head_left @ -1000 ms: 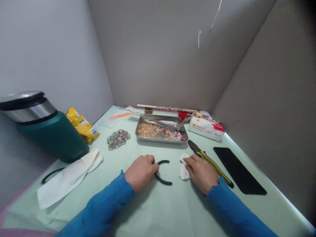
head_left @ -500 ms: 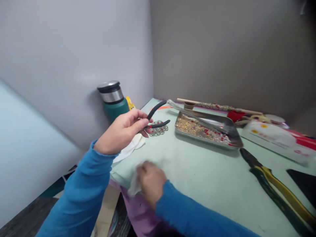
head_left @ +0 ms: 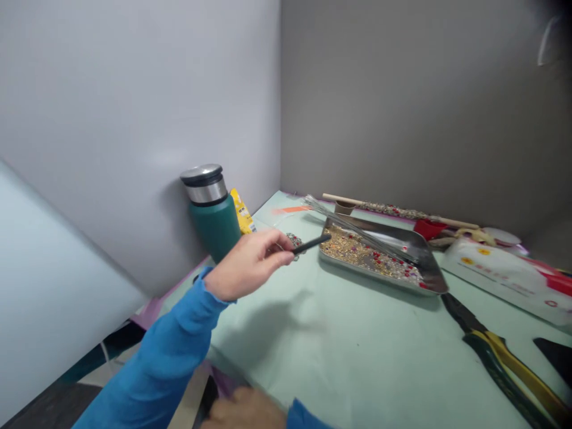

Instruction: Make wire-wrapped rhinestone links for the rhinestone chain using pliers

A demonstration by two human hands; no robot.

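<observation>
My left hand [head_left: 248,265] is raised above the pale green table [head_left: 357,333], fingers closed round small black-handled pliers [head_left: 310,243] whose handle tips point toward a steel tray [head_left: 429,271] of gold and red beads. Just behind the hand lies a round beaded mat [head_left: 295,239], mostly hidden. My right hand [head_left: 243,411] is at the bottom edge of the view, below the table's near-left edge; its fingers do not show and nothing can be seen in it.
A green flask [head_left: 213,214] with a steel lid and a yellow packet [head_left: 242,211] stand by the left wall. Yellow-handled pliers [head_left: 504,357], a black phone [head_left: 556,354], a tissue pack [head_left: 504,271], wire strands, a beaded stick [head_left: 393,210] and a red cup [head_left: 424,227] lie to the right and back.
My left hand has carried the black pliers forward and right toward the tray. My right hand, holding a crumpled tissue earlier, has dropped below the table edge. The view turned left.
</observation>
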